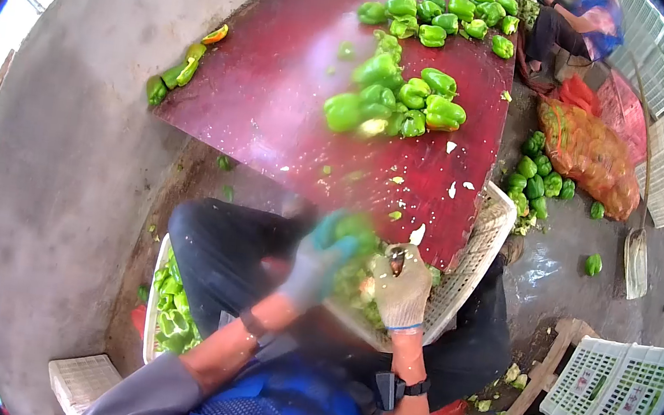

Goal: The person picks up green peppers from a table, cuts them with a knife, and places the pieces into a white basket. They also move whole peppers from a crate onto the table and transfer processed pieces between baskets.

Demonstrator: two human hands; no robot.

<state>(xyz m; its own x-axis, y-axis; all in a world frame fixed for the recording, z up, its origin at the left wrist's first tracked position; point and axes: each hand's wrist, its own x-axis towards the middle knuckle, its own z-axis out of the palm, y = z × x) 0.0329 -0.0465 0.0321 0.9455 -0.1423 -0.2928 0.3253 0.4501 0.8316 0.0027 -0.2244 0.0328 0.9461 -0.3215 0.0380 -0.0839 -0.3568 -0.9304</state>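
My left hand [323,260], in a grey and teal glove, is closed round a green pepper [358,231], blurred by motion. Beside it, my right hand [403,285], in a pale knit glove, has its fingers curled round a small dark object [397,260] that I cannot make out clearly. Both hands are over a white basket [468,284] holding green pepper scraps. Just ahead, a pile of green peppers [411,101] lies on the red board [278,110], with white and green bits scattered near its front edge.
More peppers [455,11] lie at the board's far end. A crate of peppers [174,312] stands left of my legs. At right are an orange net sack [587,152], loose peppers [536,179], white crates [616,392] and a wooden pallet [528,398]. Another person [574,26] sits at upper right.
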